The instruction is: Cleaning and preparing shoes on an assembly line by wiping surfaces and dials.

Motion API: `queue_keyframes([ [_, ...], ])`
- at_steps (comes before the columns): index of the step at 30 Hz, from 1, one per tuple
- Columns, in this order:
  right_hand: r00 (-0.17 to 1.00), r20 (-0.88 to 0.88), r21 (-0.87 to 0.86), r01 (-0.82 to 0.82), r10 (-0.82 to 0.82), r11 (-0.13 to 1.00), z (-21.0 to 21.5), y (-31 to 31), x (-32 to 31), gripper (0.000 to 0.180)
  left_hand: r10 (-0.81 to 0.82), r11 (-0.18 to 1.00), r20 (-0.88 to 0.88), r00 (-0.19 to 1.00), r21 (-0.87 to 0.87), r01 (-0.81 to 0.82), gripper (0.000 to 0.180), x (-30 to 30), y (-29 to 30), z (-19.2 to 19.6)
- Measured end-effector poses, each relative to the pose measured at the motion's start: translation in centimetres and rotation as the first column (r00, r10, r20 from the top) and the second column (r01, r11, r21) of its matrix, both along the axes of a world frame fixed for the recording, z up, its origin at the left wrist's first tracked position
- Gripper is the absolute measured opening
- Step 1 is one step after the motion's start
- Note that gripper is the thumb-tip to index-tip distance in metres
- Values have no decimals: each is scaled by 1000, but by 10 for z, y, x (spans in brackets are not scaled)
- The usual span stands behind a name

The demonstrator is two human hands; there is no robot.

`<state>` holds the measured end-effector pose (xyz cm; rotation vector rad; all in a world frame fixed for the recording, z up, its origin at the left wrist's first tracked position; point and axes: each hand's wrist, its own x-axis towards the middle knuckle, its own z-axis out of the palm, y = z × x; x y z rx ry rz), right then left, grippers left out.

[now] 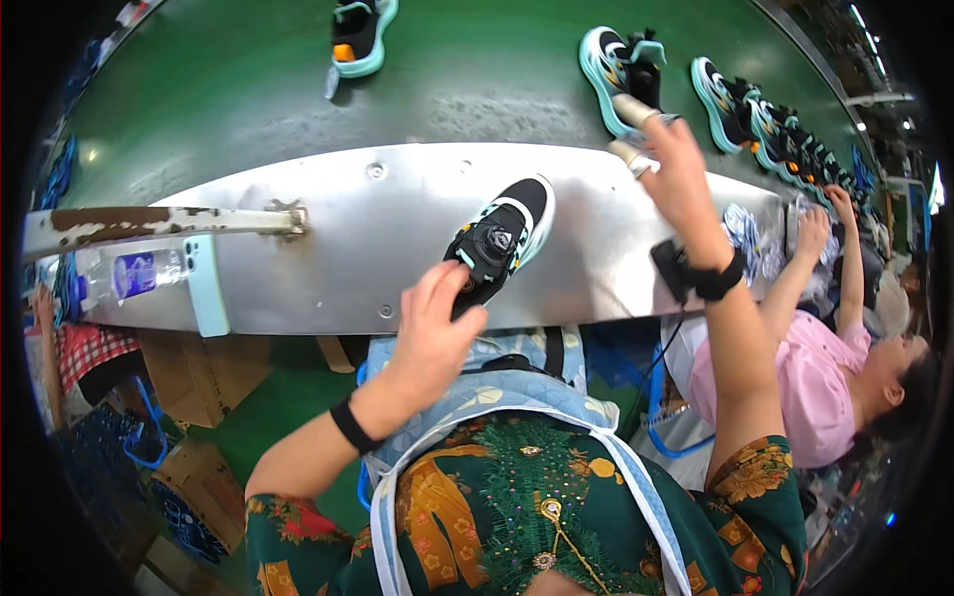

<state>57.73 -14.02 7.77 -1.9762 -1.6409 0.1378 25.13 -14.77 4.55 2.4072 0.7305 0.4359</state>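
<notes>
- My left grip (434, 333) is at the near end of a black and white shoe (500, 241); the fingers are spread apart, with the fingertips touching the heel part of the shoe, not clamped around it.
- The shoe lies on the metal bench (397, 228), directly beyond my left grip, with its toe pointing away from me and to the right.
- On top of the shoe there is a round black dial (497, 239), just beyond my left fingertips.
- My right grip (676, 169) reaches far forward over the far edge of the bench, well apart from the black and white shoe, which is to its left and nearer to me.
- Two of the right fingers wear pale wrappings (630, 124), and they touch the heel of a teal and black shoe (621, 65) on the green belt (229, 89); whether the grip is clamped on it, I cannot tell.
- To the right of my right grip, more teal shoes (765, 119) stand in a row on the belt.
- Further right, another person in a pink top (810, 382) has both hands on the bench.
- Far left of my left grip, a plastic bottle (139, 273) lies on the bench.
</notes>
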Motion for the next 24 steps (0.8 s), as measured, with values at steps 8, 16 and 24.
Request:
queue_keyframes([
  [8, 964, 241, -293, 180, -110, 939, -57, 21, 89, 34, 91, 884, 440, 893, 378, -276, 9, 75, 178, -15],
  [16, 995, 80, -343, 86, -62, 935, 2, 20, 26, 34, 409, 790, 152, 900, 435, -432, 13, 124, 270, -50],
  [24, 900, -324, -251, -378, 291, 891, 10, -77, -116, 23, 59, 834, 121, 991, -552, 17, 46, 50, 69, -5],
])
